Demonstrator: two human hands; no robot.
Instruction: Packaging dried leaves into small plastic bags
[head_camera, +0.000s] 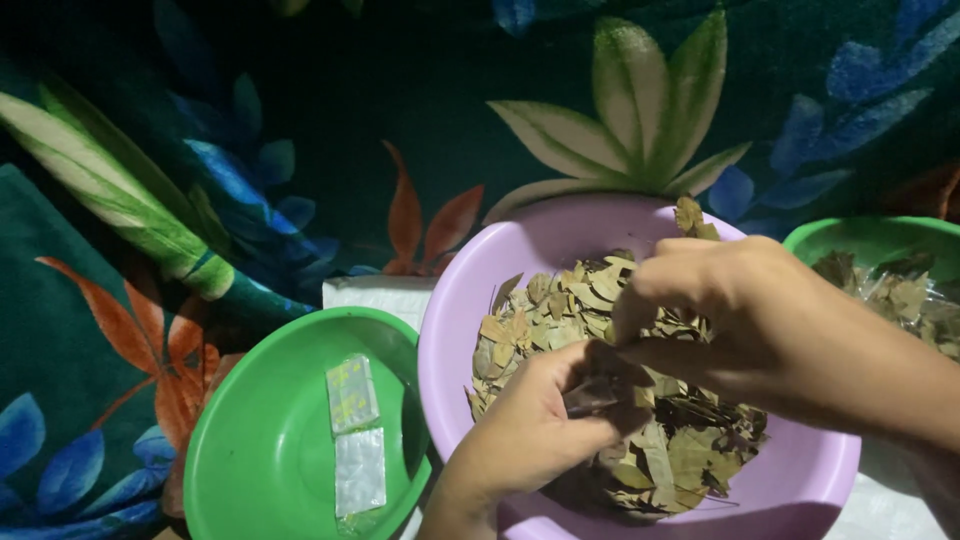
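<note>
**Both hands working in a bowl of dried leaves**

I am looking down as my two hands are meeting over the lilac bowl (800, 470), which is sitting on a cloth (120, 250) printed with large leaves. My left hand (530, 430) is coming up from below, its grip clenching a dark dried leaf (595, 392) between thumb and fingers. My right hand (740, 315) is reaching in from the right, its fingertips pinching at the same leaf just above the pile of dried leaves (600, 300) filling the bowl. Just beside it on the left, a green bowl (250, 450) is holding two small clear packets (355, 430), lying end to end. At the right edge, another green bowl (870, 235) is carrying more leaves in clear wrap.
</note>
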